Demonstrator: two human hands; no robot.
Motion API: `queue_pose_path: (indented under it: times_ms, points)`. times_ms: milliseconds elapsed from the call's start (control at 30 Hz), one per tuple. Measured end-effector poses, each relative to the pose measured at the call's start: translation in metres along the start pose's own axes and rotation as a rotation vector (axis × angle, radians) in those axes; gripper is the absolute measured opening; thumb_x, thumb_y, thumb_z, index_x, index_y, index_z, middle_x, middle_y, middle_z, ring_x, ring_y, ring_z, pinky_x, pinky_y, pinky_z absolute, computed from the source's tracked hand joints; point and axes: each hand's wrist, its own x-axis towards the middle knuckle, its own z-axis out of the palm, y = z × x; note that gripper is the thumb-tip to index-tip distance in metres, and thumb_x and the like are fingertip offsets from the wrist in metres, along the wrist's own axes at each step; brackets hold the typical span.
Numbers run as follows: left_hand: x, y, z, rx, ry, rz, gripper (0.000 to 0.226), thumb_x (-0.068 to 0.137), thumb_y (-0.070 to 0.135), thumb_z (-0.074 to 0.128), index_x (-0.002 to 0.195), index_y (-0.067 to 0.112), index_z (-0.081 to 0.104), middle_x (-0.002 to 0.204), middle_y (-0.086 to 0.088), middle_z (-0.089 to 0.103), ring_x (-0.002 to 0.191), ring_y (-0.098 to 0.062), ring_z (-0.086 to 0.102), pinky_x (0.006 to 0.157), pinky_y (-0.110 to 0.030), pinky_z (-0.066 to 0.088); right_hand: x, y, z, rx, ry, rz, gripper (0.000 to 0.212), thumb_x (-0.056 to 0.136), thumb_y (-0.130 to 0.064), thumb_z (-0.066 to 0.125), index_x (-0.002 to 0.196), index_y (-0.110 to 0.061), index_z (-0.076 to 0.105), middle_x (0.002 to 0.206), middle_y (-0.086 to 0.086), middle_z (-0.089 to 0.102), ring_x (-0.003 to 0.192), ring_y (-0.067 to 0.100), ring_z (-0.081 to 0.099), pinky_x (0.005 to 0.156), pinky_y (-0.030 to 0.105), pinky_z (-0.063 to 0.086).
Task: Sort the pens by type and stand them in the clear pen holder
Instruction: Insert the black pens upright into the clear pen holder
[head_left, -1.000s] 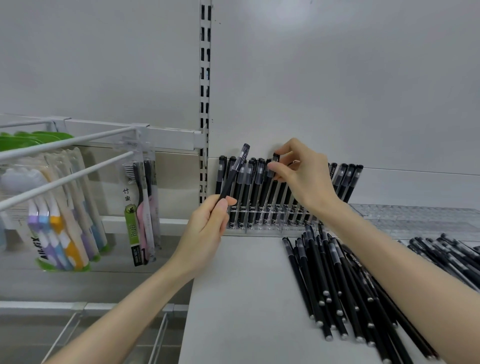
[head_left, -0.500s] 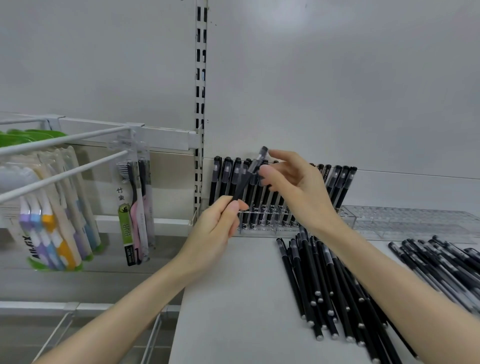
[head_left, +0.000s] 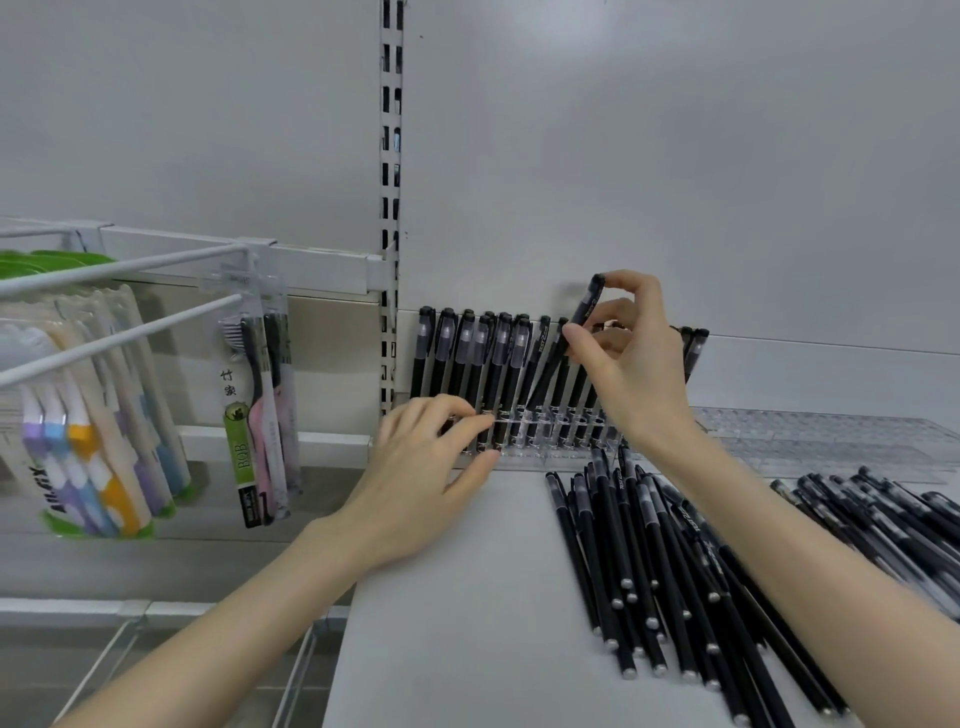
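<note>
Head view: the pen (head_left: 586, 306) has passed from the left hand (head_left: 426, 467), now empty and steadying the holder (head_left: 550, 448), to the right hand (head_left: 634, 364), which pinches it tilted above the holder; slotting comes next.

Right hand (head_left: 634, 364) is blocking several standing pens (head_left: 501, 358); held pen (head_left: 584, 306) lettering is showing too small to read. Left hand (head_left: 421, 467) is covering the clear pen holder (head_left: 556, 449) at its left front. Right forearm (head_left: 779, 545) is hiding part of the loose pens (head_left: 613, 545); blurred far pile (head_left: 883, 514) is running off the right edge. Toothbrush packs (head_left: 78, 441) are getting cropped left.
</note>
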Motion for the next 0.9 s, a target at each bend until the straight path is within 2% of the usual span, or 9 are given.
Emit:
queue_pose_path:
  times_ms: [100,167,300,467,600,733,900]
  points:
    - [-0.003,0.001,0.004,0.082,-0.013,0.025,0.051,0.093,0.049,0.030,0.124,0.021,0.059,0.118,0.004,0.053,0.113,-0.018,0.042,0.101,-0.038,0.027,0.000,0.003,0.008,-0.023,-0.005,-0.027,0.044,0.089,-0.013,0.065,0.123,-0.019,0.039,0.086,-0.007,0.058,0.070,0.016,0.065,0.062,0.015,0.047]
    - [-0.002,0.001,0.004,0.106,-0.039,0.021,0.052,0.093,0.049,0.028,0.125,0.021,0.058,0.120,0.004,0.052,0.114,-0.020,0.042,0.102,-0.039,0.027,0.000,0.005,0.012,-0.069,-0.047,-0.060,0.046,0.089,-0.012,0.064,0.127,-0.017,0.040,0.082,-0.009,0.056,0.065,0.013,0.063,0.060,0.014,0.045]
    - [-0.002,0.001,0.002,0.130,-0.050,0.035,0.052,0.093,0.048,0.027,0.125,0.021,0.058,0.121,0.004,0.052,0.113,-0.018,0.041,0.101,-0.039,0.028,-0.003,0.008,0.013,-0.163,-0.166,-0.085,0.039,0.092,-0.013,0.060,0.127,-0.016,0.044,0.082,-0.002,0.061,0.067,0.018,0.066,0.064,0.026,0.052]
    - [-0.001,0.003,0.002,0.152,-0.033,0.034,0.048,0.093,0.045,0.032,0.120,0.019,0.061,0.116,0.002,0.056,0.107,-0.019,0.043,0.096,-0.043,0.036,-0.001,0.008,0.011,-0.181,-0.213,-0.062,0.031,0.093,-0.014,0.059,0.122,-0.017,0.048,0.083,0.004,0.066,0.070,0.018,0.069,0.074,0.043,0.057]
    - [-0.001,0.003,0.001,0.156,-0.054,0.026,0.049,0.093,0.045,0.031,0.120,0.019,0.061,0.116,0.001,0.056,0.107,-0.021,0.045,0.095,-0.045,0.037,0.002,0.003,0.008,-0.151,-0.254,-0.022,0.025,0.094,-0.011,0.057,0.115,-0.020,0.047,0.078,-0.001,0.065,0.068,0.016,0.069,0.074,0.043,0.057]
    - [0.000,0.004,-0.002,0.129,-0.081,0.018,0.057,0.091,0.050,0.023,0.125,0.020,0.058,0.121,0.003,0.052,0.112,-0.019,0.041,0.100,-0.041,0.030,0.008,0.001,0.006,-0.169,-0.290,0.029,0.024,0.093,-0.008,0.058,0.105,-0.024,0.044,0.075,0.004,0.068,0.067,0.015,0.070,0.075,0.043,0.058]
    - [0.000,0.006,-0.005,0.108,-0.105,-0.002,0.068,0.087,0.055,0.013,0.132,0.023,0.053,0.124,0.006,0.048,0.116,-0.016,0.036,0.104,-0.036,0.022,0.005,0.004,0.008,-0.203,-0.286,0.031,0.024,0.093,-0.008,0.057,0.114,-0.017,0.050,0.074,0.004,0.068,0.063,0.011,0.068,0.073,0.041,0.058]
